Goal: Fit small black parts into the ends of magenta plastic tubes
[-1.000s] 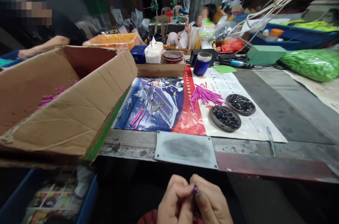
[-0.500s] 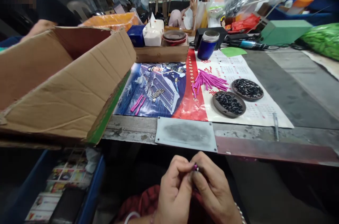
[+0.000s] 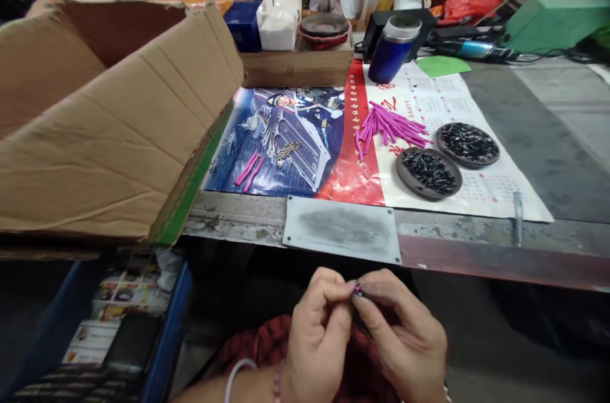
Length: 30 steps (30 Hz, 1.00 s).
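Note:
My left hand (image 3: pixel 317 333) and my right hand (image 3: pixel 405 333) meet below the table edge, fingertips pinched together on a small purple piece (image 3: pixel 357 289). Most of the piece is hidden by the fingers, so its exact kind cannot be made out. On the poster in front lie a fanned pile of pink strips (image 3: pixel 393 126) and a pair of pink pieces (image 3: pixel 248 172). Beside that pair is a small heap of tiny metallic parts (image 3: pixel 288 152). Two round dishes, a near one (image 3: pixel 405 182) and a far one (image 3: pixel 490 158), hold short black pieces.
A large cardboard box (image 3: pixel 109 155) takes up the left side, above a blue bin (image 3: pixel 166 333). A grey plate (image 3: pixel 341 229) sits at the table's front edge. Further back stand a blue jar (image 3: pixel 391 53), a tissue pack (image 3: pixel 279 20) and a green box (image 3: pixel 555 21).
The view has tipped downward, so the table things sit higher in the picture. Both hands keep their pinch on the purple piece, the right one slightly turned.

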Motion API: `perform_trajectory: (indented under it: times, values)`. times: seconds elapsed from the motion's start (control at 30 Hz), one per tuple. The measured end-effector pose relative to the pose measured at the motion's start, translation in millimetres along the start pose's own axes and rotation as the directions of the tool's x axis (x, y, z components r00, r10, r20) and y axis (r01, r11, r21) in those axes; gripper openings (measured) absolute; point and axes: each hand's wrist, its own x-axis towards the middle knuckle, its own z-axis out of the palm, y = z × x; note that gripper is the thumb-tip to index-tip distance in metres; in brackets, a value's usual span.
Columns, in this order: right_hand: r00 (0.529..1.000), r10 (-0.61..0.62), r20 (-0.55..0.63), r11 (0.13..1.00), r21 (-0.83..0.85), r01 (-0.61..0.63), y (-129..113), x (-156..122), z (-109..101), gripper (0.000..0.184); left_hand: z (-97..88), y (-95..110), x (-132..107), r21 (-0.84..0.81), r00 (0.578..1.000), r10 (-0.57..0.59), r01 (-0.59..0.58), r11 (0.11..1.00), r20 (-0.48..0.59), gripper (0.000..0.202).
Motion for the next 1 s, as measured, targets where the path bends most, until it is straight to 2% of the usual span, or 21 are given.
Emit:
perform_trajectory:
  times: [0.1, 0.23, 0.33, 0.5, 0.67, 0.83, 1.0]
  values:
    - [0.999, 0.047, -0.011, 0.999, -0.014, -0.047, -2, -1, 5, 0.014, -2.1, -4, -2, -0.006, 1.000, -0.014, 0.014, 1.000, -0.004, 0.019]
    - [0.998, -0.007, -0.056, 0.991, -0.132, 0.000, 1, -3, 11, 0.015, -2.6, -7, -3, -0.025, 0.997, -0.066, 0.065, 0.998, -0.031, 0.013]
    - [0.999, -0.027, -0.040, 0.985, -0.171, 0.020, 2, -4, 12, 0.018, -1.9, -5, -2, -0.028, 0.995, -0.090, 0.088, 0.996, -0.053, 0.009]
    - [0.999, -0.039, 0.011, 0.986, -0.161, 0.040, -2, 0, 9, 0.018, -1.7, -2, 0, -0.004, 0.996, -0.068, 0.068, 0.998, -0.060, 0.009]
    - [0.994, 0.084, 0.065, 0.996, -0.043, -0.081, -6, 8, 2, 0.013, -0.4, 0, 1, -0.020, 0.996, -0.073, 0.072, 0.997, -0.043, 0.009]
    - [0.997, 0.064, 0.040, 0.995, -0.074, -0.061, -6, 6, -2, 0.015, 1.1, -1, -2, 0.015, 1.000, -0.028, 0.028, 0.999, -0.009, 0.011]
    - [0.998, 0.062, 0.002, 0.990, -0.127, -0.061, -4, 0, 3, 0.011, 0.9, -4, -3, 0.034, 0.999, -0.040, 0.041, 0.999, -0.022, 0.012]
